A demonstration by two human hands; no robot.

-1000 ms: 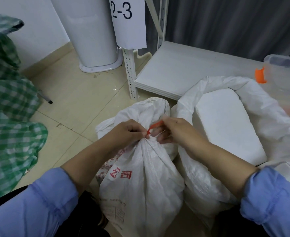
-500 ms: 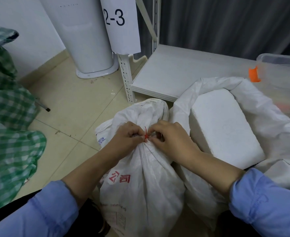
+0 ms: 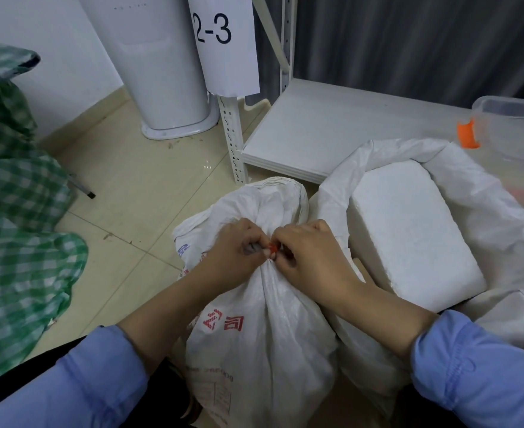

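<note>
A white woven sack (image 3: 264, 341) with red printed characters stands on the floor in front of me, its neck gathered tight. A thin red tie (image 3: 272, 248) wraps the neck; only a small bit shows between my fingers. My left hand (image 3: 236, 251) pinches the tie and the bunched neck from the left. From the right, my right hand (image 3: 310, 257) pinches the tie with curled fingers. Both hands touch at the knot.
An open white sack (image 3: 477, 211) holding a white foam block (image 3: 409, 233) lies to the right. Behind stand a white metal shelf (image 3: 331, 128), a clear plastic box (image 3: 514, 125) with an orange clip, and a white cylinder (image 3: 165, 75). Green checked cloth (image 3: 16, 211) hangs left.
My hands have closed in on the neck of the sack. The red tie, stretched out between them a second ago, is now pulled short and mostly hidden by my fingers.
</note>
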